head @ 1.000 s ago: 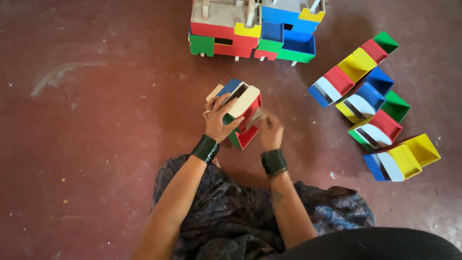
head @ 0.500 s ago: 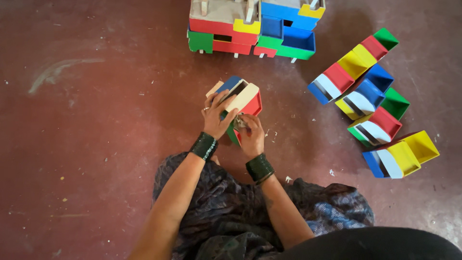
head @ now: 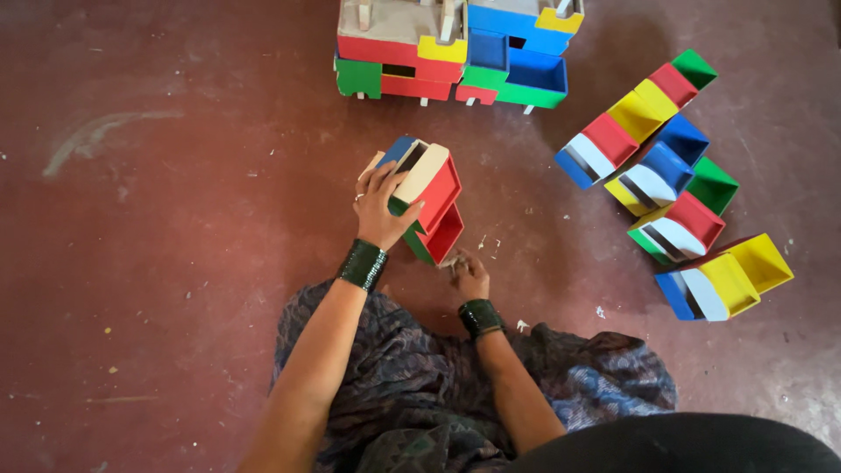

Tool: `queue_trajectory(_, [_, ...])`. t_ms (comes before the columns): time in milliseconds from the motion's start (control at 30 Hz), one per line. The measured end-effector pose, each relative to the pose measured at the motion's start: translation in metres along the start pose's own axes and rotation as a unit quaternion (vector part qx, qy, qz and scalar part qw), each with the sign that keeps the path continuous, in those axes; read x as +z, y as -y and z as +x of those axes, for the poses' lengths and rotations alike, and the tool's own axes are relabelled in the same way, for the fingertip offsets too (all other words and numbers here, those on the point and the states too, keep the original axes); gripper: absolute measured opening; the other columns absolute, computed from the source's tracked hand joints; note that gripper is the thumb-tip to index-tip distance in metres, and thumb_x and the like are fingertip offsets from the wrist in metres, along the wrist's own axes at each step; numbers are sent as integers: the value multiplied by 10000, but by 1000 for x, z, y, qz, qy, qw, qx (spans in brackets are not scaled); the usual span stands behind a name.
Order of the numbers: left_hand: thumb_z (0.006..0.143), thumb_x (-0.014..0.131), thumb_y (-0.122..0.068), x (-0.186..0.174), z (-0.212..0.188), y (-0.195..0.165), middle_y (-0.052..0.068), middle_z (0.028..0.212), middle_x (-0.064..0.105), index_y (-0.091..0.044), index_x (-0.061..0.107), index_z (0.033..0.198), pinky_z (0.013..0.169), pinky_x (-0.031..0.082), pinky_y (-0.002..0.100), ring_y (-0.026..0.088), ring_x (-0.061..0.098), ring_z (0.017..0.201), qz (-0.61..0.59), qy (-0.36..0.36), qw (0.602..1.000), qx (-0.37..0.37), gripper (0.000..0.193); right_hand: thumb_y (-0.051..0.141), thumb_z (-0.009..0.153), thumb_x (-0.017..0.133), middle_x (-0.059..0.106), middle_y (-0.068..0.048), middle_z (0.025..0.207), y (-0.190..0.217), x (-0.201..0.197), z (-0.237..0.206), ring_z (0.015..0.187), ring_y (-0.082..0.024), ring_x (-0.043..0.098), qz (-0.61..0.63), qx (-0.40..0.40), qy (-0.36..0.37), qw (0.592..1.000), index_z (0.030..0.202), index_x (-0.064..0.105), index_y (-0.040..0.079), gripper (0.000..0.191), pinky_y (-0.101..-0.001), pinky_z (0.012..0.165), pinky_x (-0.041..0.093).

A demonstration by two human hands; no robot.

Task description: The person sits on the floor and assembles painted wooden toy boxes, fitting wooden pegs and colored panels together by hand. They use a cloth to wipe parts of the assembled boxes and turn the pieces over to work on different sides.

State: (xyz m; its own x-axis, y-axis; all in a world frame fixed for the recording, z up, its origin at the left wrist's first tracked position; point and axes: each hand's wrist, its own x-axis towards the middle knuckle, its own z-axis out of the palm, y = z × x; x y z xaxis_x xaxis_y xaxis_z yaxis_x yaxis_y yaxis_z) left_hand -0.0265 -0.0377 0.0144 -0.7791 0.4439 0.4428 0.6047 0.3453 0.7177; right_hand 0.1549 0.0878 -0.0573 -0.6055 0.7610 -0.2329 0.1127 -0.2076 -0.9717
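Painted wooden box piece (head: 427,197), red, blue, green and cream, sits tilted on a worn dark red floor (head: 175,219), centre of view. A larger multicoloured block structure (head: 451,48) stands beyond it; more coloured box pieces (head: 670,184) lie to the right. Left hand (head: 383,208) grips the piece's side, fingers spread. Right hand (head: 470,276), fingers curled, touches its lower corner; whether it holds anything cannot be told.

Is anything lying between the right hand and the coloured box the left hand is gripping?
Nothing visible. The right hand is at the lower corner of the coloured box, which the left hand grips from the side. Small scraps lie on the floor nearby, off to the side.
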Motion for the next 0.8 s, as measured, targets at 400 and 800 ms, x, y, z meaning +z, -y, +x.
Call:
queue_trajectory(400, [725, 816, -270, -8, -8, -5, 40, 1462, 574, -166, 679, 1226, 1120, 392, 522, 357, 439, 1357, -4, -48, 999, -17, 530, 92, 920, 597, 731, 19, 986, 15, 12, 6, 770, -113, 663, 50, 227, 135, 963, 1387, 644, 165, 475, -277, 605, 479])
queue_trajectory(800, [791, 749, -133, 17, -9, 22, 153, 1446, 589, -51, 662, 1255, 1125, 454, 418, 303, 561, 1350, -231, -60, 968, -78, 478, 159, 964, 596, 767, -57, 945, 6, -55, 20, 769, -163, 726, -55, 46, -5, 997, 1188, 741, 61, 284, -334, 602, 565])
